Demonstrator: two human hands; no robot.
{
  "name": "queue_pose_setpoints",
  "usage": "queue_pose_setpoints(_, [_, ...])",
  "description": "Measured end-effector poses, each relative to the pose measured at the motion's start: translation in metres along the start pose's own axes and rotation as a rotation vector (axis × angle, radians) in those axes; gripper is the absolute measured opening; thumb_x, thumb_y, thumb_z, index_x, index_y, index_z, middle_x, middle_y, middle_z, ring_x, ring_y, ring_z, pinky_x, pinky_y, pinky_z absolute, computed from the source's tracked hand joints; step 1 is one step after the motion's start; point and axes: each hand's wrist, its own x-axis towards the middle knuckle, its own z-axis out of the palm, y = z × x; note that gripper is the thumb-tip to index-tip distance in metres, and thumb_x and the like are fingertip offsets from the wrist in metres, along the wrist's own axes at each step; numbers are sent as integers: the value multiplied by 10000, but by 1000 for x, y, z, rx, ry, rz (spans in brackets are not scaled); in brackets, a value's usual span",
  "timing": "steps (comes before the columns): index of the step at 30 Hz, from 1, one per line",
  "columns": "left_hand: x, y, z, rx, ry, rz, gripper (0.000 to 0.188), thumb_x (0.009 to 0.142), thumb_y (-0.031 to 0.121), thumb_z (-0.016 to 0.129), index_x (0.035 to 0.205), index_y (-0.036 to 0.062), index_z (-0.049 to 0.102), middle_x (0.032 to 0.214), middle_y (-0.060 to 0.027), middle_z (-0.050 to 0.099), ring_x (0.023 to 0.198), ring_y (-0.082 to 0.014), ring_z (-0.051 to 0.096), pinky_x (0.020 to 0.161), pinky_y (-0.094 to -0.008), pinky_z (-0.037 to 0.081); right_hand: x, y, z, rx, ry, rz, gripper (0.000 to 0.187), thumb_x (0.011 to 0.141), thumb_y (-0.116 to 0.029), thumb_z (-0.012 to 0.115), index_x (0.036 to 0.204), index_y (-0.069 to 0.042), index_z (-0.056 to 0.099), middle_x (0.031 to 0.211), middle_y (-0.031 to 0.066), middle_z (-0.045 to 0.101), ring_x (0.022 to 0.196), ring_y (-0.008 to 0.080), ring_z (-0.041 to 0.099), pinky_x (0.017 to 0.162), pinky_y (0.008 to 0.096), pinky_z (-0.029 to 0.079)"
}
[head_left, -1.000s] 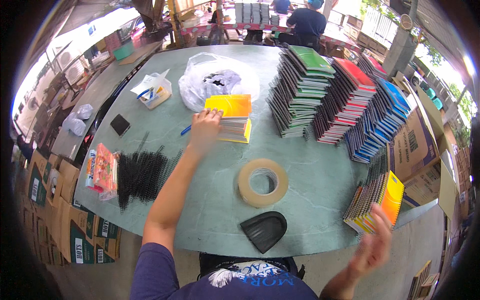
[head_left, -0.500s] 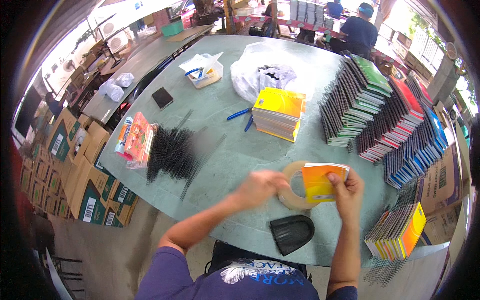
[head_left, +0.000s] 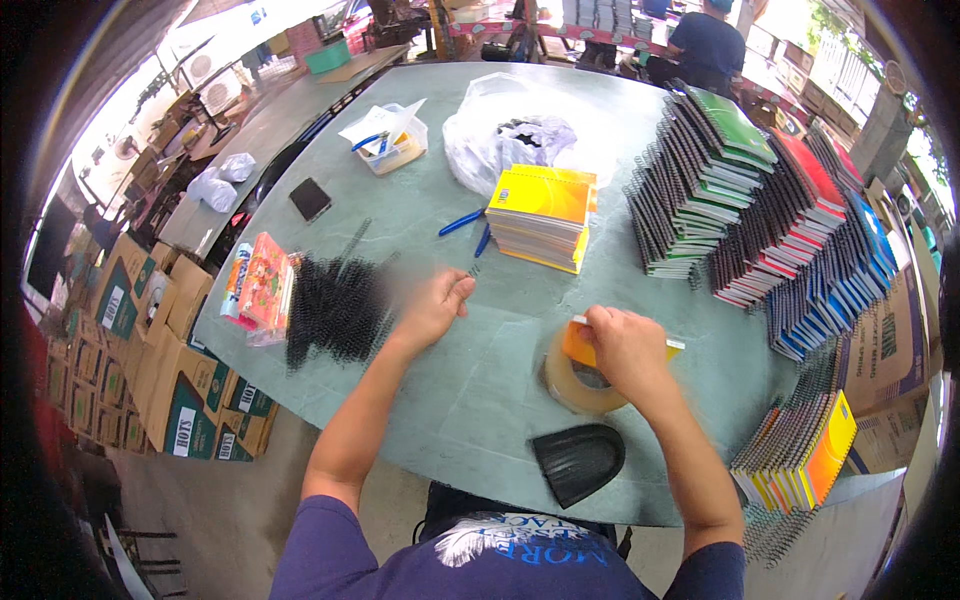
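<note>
Head view gives me the whole marbled green desk point(head_left: 490, 385), which fills the middle of my feed. On its far right I have tall leaning stacks of spiral-bound notebooks: green ones point(head_left: 700, 190), red ones point(head_left: 780, 230) beside them, then blue ones point(head_left: 835, 280) nearest the right edge. A brown cardboard box point(head_left: 885, 340) stands to the right of these. At the far middle sits a crumpled plastic bag point(head_left: 475, 125). I see a pile of black spiral coils point(head_left: 335, 305) on the left, a row of yellow spiral notebooks point(head_left: 795, 450) at the near right, and a block of yellow pads point(head_left: 540, 225) just on the near side of the bag.

Of the two hands, the right hand point(head_left: 628, 350) grips an orange-and-yellow pad point(head_left: 578, 345), fingers pinched on its upper edge, over a roll of clear tape point(head_left: 563, 385); I can't tell whether pad and roll touch. The left hand point(head_left: 435, 308) is curled beside the coils, and I can't make out whether it pinches anything.

Among the smaller things, a tub point(head_left: 405, 155) stands far left, pink packets point(head_left: 265, 285) lie left of the coils, a rounded black piece point(head_left: 578, 465) lies near me, and two blue handles point(head_left: 461, 222) lie left of the yellow block.
</note>
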Motion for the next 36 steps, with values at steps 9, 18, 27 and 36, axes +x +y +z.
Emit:
queue_pose_setpoints(9, [-40,49,51,-49,-37,498,195,876,177,617,968,5,634,781,-65,616,694,-103,572,619,-247,471,2,0,-19,519,-16,139,151,813,-193,612,921,-109,676,808,138,657,751,326,630,663,426,485])
queue_pose_setpoints(18, [-54,62,67,41,183,592,144,786,86,684,900,17,629,775,-110,594,618,-177,596,537,-297,486,-3,-1,-18,512,10,45,141,806,-91,621,934,-51,662,849,139,663,752,312,644,657,349,501])
queue_pose_setpoints(27, [-42,65,31,61,-127,399,254,765,149,714,969,50,600,731,-103,558,637,-204,559,583,-320,468,-10,-15,-18,302,56,61,93,772,-114,604,864,-114,618,796,76,640,783,259,621,652,402,475])
queue_pose_setpoints(36, [-39,59,24,164,-218,359,206,789,169,681,935,47,604,828,-125,567,691,-249,570,640,-346,473,-7,-21,-11,540,210,17,98,789,-141,634,858,-86,591,787,78,610,749,295,598,639,414,459])
